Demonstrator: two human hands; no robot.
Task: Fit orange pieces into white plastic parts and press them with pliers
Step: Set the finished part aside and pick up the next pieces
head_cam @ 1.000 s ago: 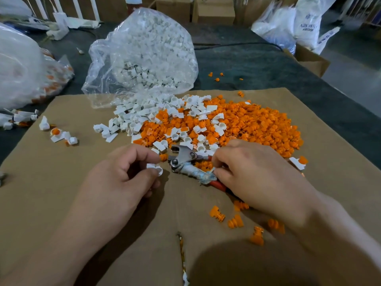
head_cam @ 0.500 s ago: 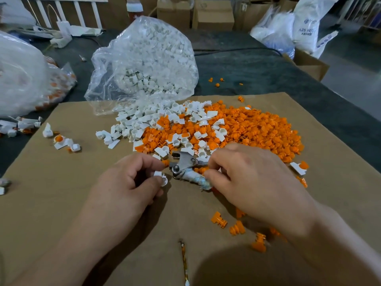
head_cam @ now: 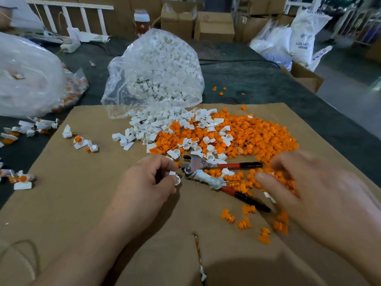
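Fingers (head_cam: 162, 162) of the left hand (head_cam: 152, 180), head view: curled, thumb and forefinger pinching one white plastic part (head_cam: 175, 178) with its cup end exposed to the right, presumably held ready for an insert. Right hand (head_cam: 313, 188): fingers (head_cam: 266, 179) spread and blurred, nothing visibly held, low over the orange pieces (head_cam: 247, 137); likely selecting one. The pliers (head_cam: 198, 169) lie between the hands on the cardboard (head_cam: 82, 203), handles splayed, the near one tape-wrapped. Orange pieces are stubby and ribbed. White parts are hard and glossy, spilling from a clear bag (head_cam: 156, 69) at the far side.
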